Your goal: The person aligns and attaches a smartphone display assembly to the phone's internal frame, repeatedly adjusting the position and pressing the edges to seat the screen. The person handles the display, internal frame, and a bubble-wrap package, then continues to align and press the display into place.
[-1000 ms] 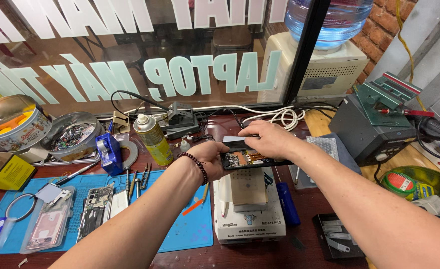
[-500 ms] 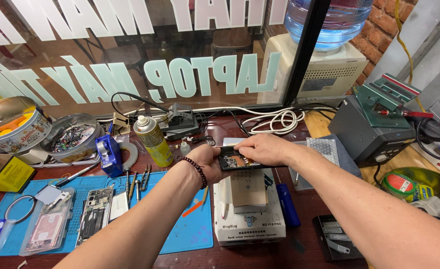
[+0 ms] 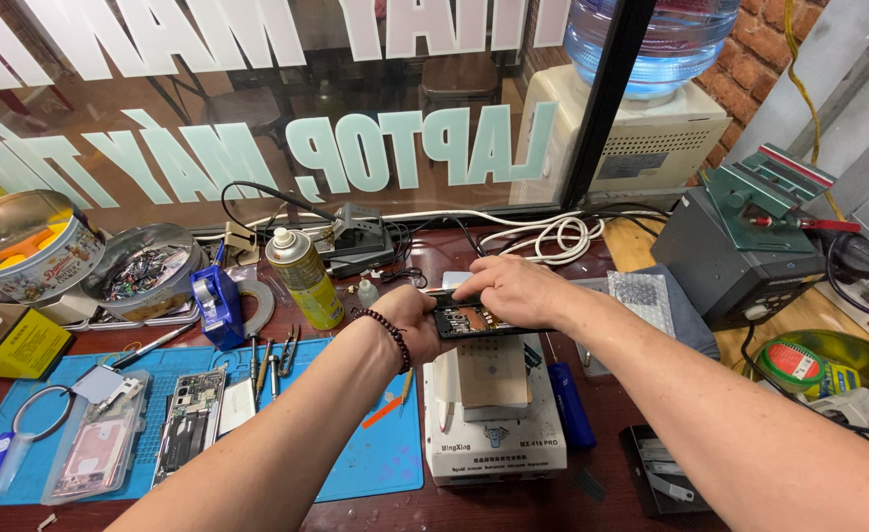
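Opened phone [image 3: 466, 318] lower now, both hands [image 3: 474, 307] gripping its ends.

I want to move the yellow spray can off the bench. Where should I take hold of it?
Grip the yellow spray can around its round body, coming from its right, toward the hands: it stands upright, with the blue tape dispenser close on its left and cables behind.

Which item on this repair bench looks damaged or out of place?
The opened phone on the blue mat lies with its insides bare. Another phone, also open, sits between the left hand and right hand. Nothing looks spilled.
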Action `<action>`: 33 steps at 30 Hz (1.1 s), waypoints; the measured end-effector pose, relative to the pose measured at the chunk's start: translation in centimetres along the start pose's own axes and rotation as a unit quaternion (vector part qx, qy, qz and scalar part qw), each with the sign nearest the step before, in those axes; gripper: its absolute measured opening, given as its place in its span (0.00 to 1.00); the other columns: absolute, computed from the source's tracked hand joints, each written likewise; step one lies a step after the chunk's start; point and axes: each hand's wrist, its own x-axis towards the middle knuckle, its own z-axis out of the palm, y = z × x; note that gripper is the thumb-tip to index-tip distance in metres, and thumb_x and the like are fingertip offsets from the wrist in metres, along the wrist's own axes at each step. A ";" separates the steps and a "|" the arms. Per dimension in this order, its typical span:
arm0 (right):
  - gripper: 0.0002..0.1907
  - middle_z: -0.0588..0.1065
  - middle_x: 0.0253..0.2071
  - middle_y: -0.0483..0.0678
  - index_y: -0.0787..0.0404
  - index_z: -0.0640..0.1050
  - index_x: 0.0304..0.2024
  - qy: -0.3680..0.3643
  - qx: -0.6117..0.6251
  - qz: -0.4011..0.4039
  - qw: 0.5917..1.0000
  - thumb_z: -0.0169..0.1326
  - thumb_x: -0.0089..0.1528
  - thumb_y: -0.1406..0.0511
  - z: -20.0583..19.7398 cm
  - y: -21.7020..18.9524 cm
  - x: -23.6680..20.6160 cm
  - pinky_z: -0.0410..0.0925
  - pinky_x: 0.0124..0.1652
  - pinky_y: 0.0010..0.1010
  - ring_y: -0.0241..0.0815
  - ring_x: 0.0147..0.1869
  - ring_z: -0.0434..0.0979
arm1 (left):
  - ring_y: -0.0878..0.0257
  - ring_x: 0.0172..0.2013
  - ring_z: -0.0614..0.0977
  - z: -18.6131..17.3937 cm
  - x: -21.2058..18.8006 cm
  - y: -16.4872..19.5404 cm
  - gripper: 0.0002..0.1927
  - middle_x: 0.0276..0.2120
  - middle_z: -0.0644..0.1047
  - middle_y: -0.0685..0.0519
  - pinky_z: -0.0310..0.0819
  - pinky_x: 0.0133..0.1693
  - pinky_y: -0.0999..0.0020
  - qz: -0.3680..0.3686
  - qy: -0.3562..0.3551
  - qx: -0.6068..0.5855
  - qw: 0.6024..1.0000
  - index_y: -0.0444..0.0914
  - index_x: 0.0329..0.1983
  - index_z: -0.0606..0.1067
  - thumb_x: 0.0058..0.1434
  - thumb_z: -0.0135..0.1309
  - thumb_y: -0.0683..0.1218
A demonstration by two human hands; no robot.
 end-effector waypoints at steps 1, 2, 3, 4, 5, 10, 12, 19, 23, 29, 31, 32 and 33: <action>0.22 0.73 0.61 0.45 0.43 0.85 0.48 -0.004 -0.025 0.028 0.999 0.47 0.57 0.67 -0.3 -0.2 -0.1 0.66 0.59 0.44 0.49 0.63 0.72 | 0.47 0.55 0.81 0.0 0.0 0.0 0.18 0.54 0.75 0.38 0.76 0.59 0.44 -0.001 0.004 -0.010 1.000 0.29 0.59 0.63 0.76 0.26 0.44; 0.21 0.73 0.60 0.45 0.44 0.85 0.48 -0.033 -0.076 0.099 0.992 0.48 0.58 0.67 -0.6 -0.4 -0.2 0.65 0.58 0.47 0.50 0.63 0.71 | 0.46 0.54 0.81 0.0 -0.1 0.0 0.18 0.53 0.76 0.38 0.76 0.58 0.43 0.003 0.009 -0.001 1.000 0.30 0.59 0.64 0.75 0.27 0.44; 0.20 0.72 0.59 0.45 0.44 0.84 0.49 -0.060 -0.127 0.169 0.975 0.49 0.59 0.67 -1.0 -0.3 -0.4 0.63 0.58 0.50 0.50 0.64 0.69 | 0.46 0.53 0.81 0.1 -0.1 -0.1 0.19 0.53 0.76 0.38 0.76 0.57 0.43 0.006 0.014 0.008 1.000 0.30 0.58 0.65 0.75 0.27 0.45; 0.19 0.72 0.58 0.44 0.45 0.84 0.49 -0.086 -0.178 0.238 0.951 0.50 0.59 0.67 -1.2 -0.2 -0.5 0.62 0.58 0.53 0.50 0.64 0.67 | 0.45 0.53 0.82 0.1 -0.2 -0.2 0.19 0.53 0.77 0.38 0.76 0.57 0.43 0.010 0.019 0.016 1.000 0.30 0.58 0.66 0.75 0.27 0.45; 0.21 0.72 0.56 0.45 0.43 0.84 0.50 -0.057 -0.164 0.232 0.957 0.50 0.58 0.67 -1.3 0.0 -0.5 0.61 0.58 0.54 0.50 0.65 0.66 | 0.45 0.53 0.82 0.1 -0.2 -0.2 0.19 0.53 0.76 0.38 0.76 0.57 0.43 0.007 0.020 0.009 1.000 0.30 0.57 0.65 0.75 0.27 0.45; 0.24 0.77 0.53 0.46 0.45 0.85 0.49 0.040 0.030 0.024 0.998 0.44 0.59 0.70 -0.6 1.5 0.1 0.70 0.61 0.43 0.48 0.60 0.75 | 0.45 0.53 0.82 0.0 -0.4 -0.1 0.20 0.54 0.76 0.36 0.77 0.57 0.44 -0.001 0.006 0.018 1.000 0.29 0.57 0.66 0.74 0.25 0.45; 0.23 0.77 0.52 0.48 0.47 0.85 0.47 -0.010 0.076 0.015 0.997 0.44 0.58 0.71 0.2 1.7 0.4 0.70 0.60 0.41 0.48 0.58 0.77 | 0.45 0.54 0.81 0.0 -0.3 -0.1 0.19 0.55 0.76 0.37 0.75 0.59 0.43 0.002 0.013 0.013 1.000 0.29 0.57 0.65 0.75 0.26 0.45; 0.23 0.69 0.60 0.47 0.43 0.83 0.50 0.016 -0.040 0.109 0.993 0.50 0.57 0.69 1.0 0.9 0.9 0.63 0.59 0.47 0.51 0.64 0.68 | 0.44 0.53 0.82 0.0 0.4 0.0 0.18 0.55 0.76 0.37 0.75 0.59 0.41 0.006 -0.011 0.011 1.000 0.29 0.57 0.65 0.75 0.27 0.44; 0.28 0.72 0.60 0.45 0.38 0.84 0.52 -0.042 0.048 0.045 0.997 0.45 0.57 0.71 1.5 -0.7 1.8 0.66 0.63 0.51 0.48 0.64 0.71 | 0.46 0.53 0.82 -0.1 0.3 -0.1 0.19 0.54 0.76 0.38 0.75 0.58 0.43 -0.002 -0.006 0.008 1.000 0.29 0.58 0.65 0.75 0.27 0.45; 0.23 0.74 0.62 0.43 0.37 0.82 0.52 -0.070 -0.098 0.302 0.946 0.51 0.61 0.69 -1.2 -0.4 0.9 0.56 0.64 0.61 0.49 0.70 0.67 | 0.46 0.55 0.81 0.2 -0.5 -0.3 0.20 0.55 0.76 0.38 0.75 0.59 0.43 0.019 0.018 0.013 1.000 0.29 0.58 0.65 0.75 0.26 0.44; 0.22 0.75 0.61 0.42 0.35 0.84 0.50 -0.030 -0.077 0.341 0.936 0.52 0.61 0.68 -2.4 0.9 0.1 0.59 0.63 0.60 0.49 0.69 0.68 | 0.46 0.55 0.81 0.6 -0.6 -0.3 0.19 0.55 0.76 0.37 0.76 0.59 0.44 0.016 0.021 0.022 0.999 0.29 0.59 0.65 0.75 0.26 0.43; 0.22 0.77 0.60 0.42 0.36 0.84 0.49 -0.021 -0.062 0.350 0.935 0.51 0.61 0.69 -2.9 1.6 -0.3 0.60 0.63 0.58 0.49 0.68 0.70 | 0.46 0.55 0.81 0.8 -0.6 -0.4 0.19 0.55 0.76 0.37 0.76 0.59 0.44 0.011 0.018 0.020 1.000 0.29 0.59 0.65 0.75 0.26 0.44; 0.22 0.78 0.58 0.41 0.36 0.85 0.48 -0.012 -0.045 0.355 0.934 0.50 0.61 0.69 -3.2 2.3 -0.5 0.62 0.63 0.56 0.49 0.67 0.72 | 0.45 0.55 0.81 0.8 -0.7 -0.3 0.20 0.55 0.76 0.37 0.75 0.59 0.44 0.009 0.018 0.017 1.000 0.29 0.58 0.65 0.75 0.26 0.44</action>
